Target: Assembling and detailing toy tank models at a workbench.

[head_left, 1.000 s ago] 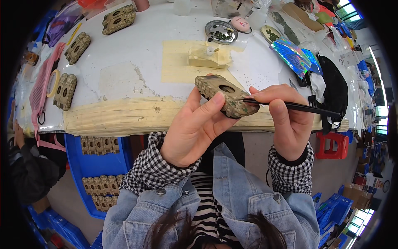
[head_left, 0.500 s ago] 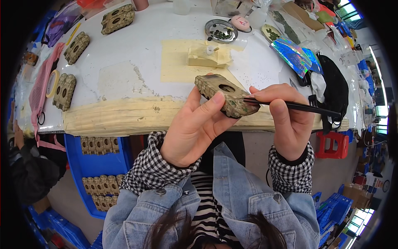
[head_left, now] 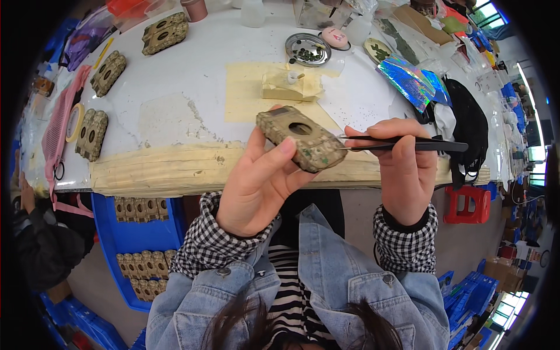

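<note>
The left hand [head_left: 256, 186] gripped the camouflage case [head_left: 300, 139], its long axis slanting far-left to near-right, where the right hand's [head_left: 402, 169] closed tweezers [head_left: 402, 143] touched its right end.

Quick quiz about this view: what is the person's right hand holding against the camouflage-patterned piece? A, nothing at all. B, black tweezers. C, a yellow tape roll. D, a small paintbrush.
B: the right hand pinches black tweezers whose tips meet the end of the camouflage-patterned piece, which the left hand holds up above the table edge.
</note>
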Demonstrator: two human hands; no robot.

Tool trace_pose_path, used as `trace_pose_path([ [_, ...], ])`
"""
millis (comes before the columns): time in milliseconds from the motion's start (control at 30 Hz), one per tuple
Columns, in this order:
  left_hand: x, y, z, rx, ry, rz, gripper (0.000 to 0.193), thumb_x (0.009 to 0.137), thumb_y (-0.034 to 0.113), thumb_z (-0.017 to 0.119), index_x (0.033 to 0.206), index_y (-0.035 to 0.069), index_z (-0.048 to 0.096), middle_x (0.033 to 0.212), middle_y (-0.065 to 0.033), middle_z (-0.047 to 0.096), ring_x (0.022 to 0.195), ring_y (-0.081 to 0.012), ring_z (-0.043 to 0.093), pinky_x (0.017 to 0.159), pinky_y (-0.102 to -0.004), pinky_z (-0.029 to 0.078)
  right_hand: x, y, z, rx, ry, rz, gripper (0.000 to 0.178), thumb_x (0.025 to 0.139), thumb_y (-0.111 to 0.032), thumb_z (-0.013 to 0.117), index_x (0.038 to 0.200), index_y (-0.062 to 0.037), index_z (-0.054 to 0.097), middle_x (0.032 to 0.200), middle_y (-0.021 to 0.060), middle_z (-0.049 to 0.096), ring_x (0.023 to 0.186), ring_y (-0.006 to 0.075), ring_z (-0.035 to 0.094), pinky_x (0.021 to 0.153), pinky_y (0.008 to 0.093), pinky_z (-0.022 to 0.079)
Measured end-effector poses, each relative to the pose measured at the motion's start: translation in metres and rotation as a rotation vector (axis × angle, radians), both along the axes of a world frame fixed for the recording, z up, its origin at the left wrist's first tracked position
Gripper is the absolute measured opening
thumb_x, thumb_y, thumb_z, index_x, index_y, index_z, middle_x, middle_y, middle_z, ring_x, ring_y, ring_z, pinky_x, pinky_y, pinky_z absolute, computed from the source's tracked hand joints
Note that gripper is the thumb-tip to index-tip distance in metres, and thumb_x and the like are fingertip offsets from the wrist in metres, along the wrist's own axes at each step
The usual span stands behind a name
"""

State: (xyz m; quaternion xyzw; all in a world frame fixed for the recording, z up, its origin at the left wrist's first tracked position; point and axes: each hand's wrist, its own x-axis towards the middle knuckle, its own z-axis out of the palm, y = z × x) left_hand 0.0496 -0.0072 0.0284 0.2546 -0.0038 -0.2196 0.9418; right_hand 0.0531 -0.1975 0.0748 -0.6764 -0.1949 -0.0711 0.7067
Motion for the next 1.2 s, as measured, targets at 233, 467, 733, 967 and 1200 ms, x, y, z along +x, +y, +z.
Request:
trace_pose_path([
  [233, 0.008, 0.041, -0.01, 0.192, -0.013, 0.267, 0.046, 0.1, 0.014, 0.04, 0.142, 0.012, 0.021, 0.131, -0.0178, 0.046, 0.119, -0.0266, 0.051, 0.095, -0.0403, 0.05, 0.0, -0.003, -0.008, 0.314, 0.371, -0.038, 0.049, 0.102, -0.035, 0.033, 0.109, 0.0071, 0.057, 0.082, 0.0105, 0.065, 0.082, 0.0208, 0.066, 0.084, 0.036, 0.053],
  [467, 0.018, 0.069, -0.014, 0.665, -0.216, 0.374, 0.049, 0.098, 0.012, 0.044, 0.143, 0.006, 0.024, 0.125, -0.0181, 0.051, 0.114, -0.0233, 0.054, 0.094, -0.0376, 0.049, -0.003, -0.006, -0.016, 0.518, 0.503, 0.008, 0.052, 0.102, -0.038, 0.03, 0.116, 0.0055, 0.055, 0.082, 0.0082, 0.064, 0.078, 0.0164, 0.064, 0.086, 0.0365, 0.053],
  [733, 0.032, 0.081, -0.023, 1.181, -0.371, 0.527, 0.054, 0.093, 0.015, 0.059, 0.137, -0.005, 0.035, 0.105, -0.0144, 0.058, 0.095, -0.0143, 0.057, 0.077, -0.0232, 0.046, -0.014, -0.018, -0.024, 0.596, 0.495, 0.1, 0.048, 0.103, -0.035, 0.03, 0.128, 0.0028, 0.045, 0.084, 0.009, 0.064, 0.076, 0.0153, 0.063, 0.082, 0.0338, 0.053],
  [967, 0.036, 0.103, -0.028, 1.367, -0.401, 0.53, 0.045, 0.093, 0.015, 0.058, 0.13, -0.006, 0.046, 0.1, -0.0112, 0.061, 0.089, -0.0114, 0.057, 0.076, -0.0226, 0.046, -0.046, -0.023, -0.023, -0.038, 0.121, -0.061, 0.026, 0.097, -0.006, 0.045, 0.121, 0.0041, 0.047, 0.105, 0.0156, 0.064, 0.091, 0.0163, 0.062, 0.085, 0.0289, 0.049],
  [1200, -0.017, 0.047, -0.006, 1.034, -0.569, 0.381, 0.03, 0.099, 0.024, 0.045, 0.107, -0.003, 0.055, 0.095, -0.0087, 0.061, 0.084, -0.0118, 0.055, 0.076, -0.0256, 0.044, -0.055, -0.031, -0.03, -0.744, -0.362, -0.143, 0.05, 0.079, 0.009, 0.052, 0.128, 0.0051, 0.044, 0.127, 0.0198, 0.054, 0.107, 0.0303, 0.058, 0.092, 0.0345, 0.046],
])
